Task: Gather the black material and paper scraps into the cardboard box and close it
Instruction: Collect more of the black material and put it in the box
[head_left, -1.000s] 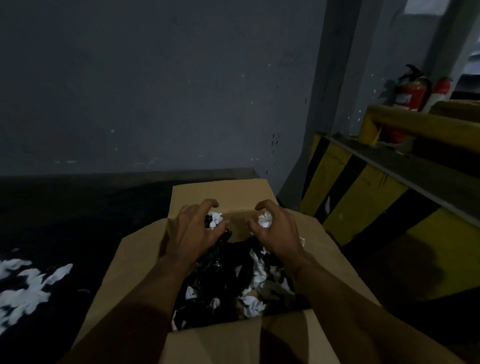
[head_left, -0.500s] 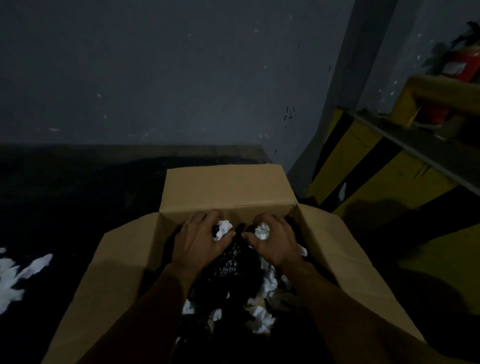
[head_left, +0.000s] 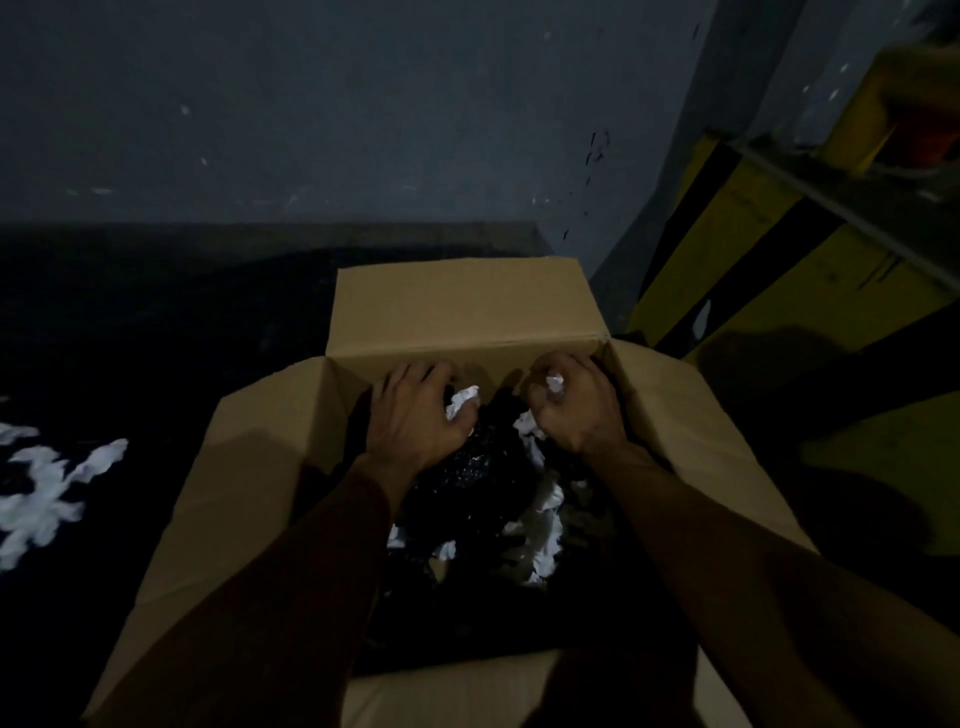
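Vs. 0.5 s ago we have spread left hand (head_left: 415, 418) and right hand (head_left: 579, 413) apart inside the cardboard box (head_left: 462, 306), each curled round a paper scrap (head_left: 462, 402) over the black material (head_left: 467, 488), so drop-in pending; floor scraps (head_left: 47, 483) remain outside.

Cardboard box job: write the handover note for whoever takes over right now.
Left hand: inside the cardboard box, gripping a crumpled paper scrap.
Right hand: beside it, gripping another scrap.
Done: black material and several scraps lie in the box.
To do: white scraps on the floor at the left; flaps open, box not closed.
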